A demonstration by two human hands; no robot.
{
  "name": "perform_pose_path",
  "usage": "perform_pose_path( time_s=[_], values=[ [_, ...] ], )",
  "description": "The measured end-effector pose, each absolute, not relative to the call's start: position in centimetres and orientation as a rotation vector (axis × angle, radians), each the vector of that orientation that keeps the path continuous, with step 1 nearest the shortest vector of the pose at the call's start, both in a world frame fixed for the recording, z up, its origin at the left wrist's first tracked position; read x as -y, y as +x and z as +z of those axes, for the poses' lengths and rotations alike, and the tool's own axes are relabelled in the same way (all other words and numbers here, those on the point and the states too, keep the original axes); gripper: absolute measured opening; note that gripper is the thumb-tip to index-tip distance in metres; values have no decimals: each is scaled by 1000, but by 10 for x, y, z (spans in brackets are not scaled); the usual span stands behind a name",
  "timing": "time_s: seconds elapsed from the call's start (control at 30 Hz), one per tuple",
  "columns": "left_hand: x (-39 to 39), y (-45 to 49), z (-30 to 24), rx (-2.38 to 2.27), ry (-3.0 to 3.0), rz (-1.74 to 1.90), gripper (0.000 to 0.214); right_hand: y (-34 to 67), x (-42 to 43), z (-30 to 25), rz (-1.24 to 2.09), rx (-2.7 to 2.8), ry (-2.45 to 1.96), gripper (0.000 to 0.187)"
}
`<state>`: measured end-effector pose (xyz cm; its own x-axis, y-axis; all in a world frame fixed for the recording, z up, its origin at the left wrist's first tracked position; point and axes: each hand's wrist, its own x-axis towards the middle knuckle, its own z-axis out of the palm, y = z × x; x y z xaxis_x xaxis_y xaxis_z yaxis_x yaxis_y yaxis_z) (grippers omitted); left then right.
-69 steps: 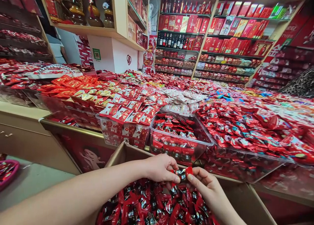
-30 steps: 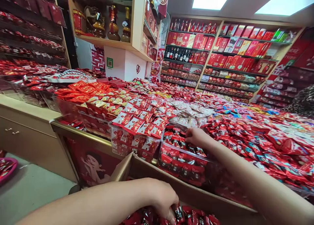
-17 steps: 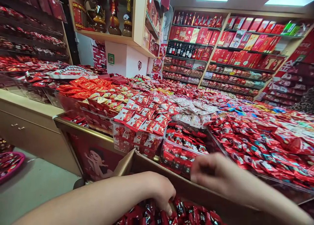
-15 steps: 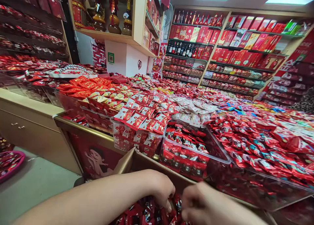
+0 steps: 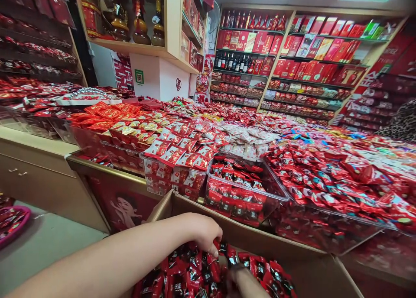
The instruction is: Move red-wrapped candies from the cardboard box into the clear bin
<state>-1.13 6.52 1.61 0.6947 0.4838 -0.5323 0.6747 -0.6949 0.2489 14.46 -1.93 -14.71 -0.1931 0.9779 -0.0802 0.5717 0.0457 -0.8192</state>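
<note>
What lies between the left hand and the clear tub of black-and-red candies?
Head view: the box's far wall stands between left hand and tub.

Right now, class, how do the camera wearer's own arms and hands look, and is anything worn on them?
The left forearm is bare, with no sleeve, watch or bracelet showing. The left hand wears no glove; its fingers are partly hidden, so rings cannot be ruled out. The right hand is blurred; no sleeve shows on the short visible stretch of right forearm.
</note>
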Motion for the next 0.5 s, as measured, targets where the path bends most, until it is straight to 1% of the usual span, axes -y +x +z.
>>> perform_pose_path(
  time_s=[0.13, 0.17, 0.23, 0.3, 0.4, 0.5],
  values=[
    [-67, -8, 17, -794, 2421, -462, 53, 160, 8, -86, 1039, 1738, -1454, 8],
    [-67, -7, 16, -736, 2365, -392, 55, 163, 6, -71, 1039, 1663, -1432, 11],
    [-67, -3, 14, -631, 2234, -223, 49, 166, 3, -48, 1067, 1511, -1378, 18],
    [-66, 0, 11, -579, 2108, -82, 38, 166, 5, -35, 1101, 1385, -1333, 22],
    [-63, 4, 10, -556, 1918, -50, 27, 164, 10, -28, 1138, 1240, -1290, 25],
    [-59, 5, 14, -495, 1709, -63, 30, 163, 14, -24, 1230, 1079, -1244, 26]
  ],
)
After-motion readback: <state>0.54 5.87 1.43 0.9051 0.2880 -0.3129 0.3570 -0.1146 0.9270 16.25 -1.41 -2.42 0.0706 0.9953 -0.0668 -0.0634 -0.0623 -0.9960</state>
